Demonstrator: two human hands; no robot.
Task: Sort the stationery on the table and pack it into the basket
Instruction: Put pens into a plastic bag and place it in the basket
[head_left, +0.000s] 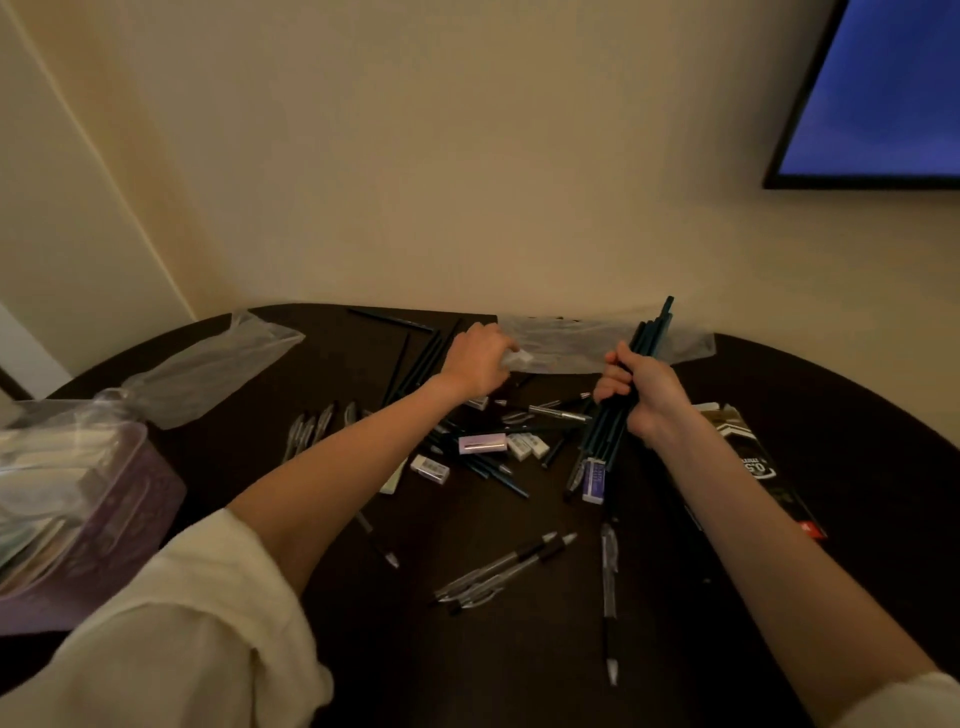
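My right hand (641, 387) grips a bundle of dark teal pencils (652, 332), held almost upright over the table's far side. My left hand (475, 358) reaches across the table and pinches a small white eraser (519, 357) at the edge of a clear plastic bag (571, 343). More dark pencils (415, 364) lie beneath my left wrist. White erasers (527, 446), a pale purple box (482, 443) and clear pens (498, 569) are scattered on the dark round table (519, 649). The purple basket (98, 525) stands at the left edge, holding plastic-wrapped items.
A second clear plastic bag (208, 369) lies at the far left of the table. A black pen package (753, 467) lies right of my right forearm. Several clear pens (306, 431) lie left of my left forearm. A wall screen (878, 93) hangs at the upper right.
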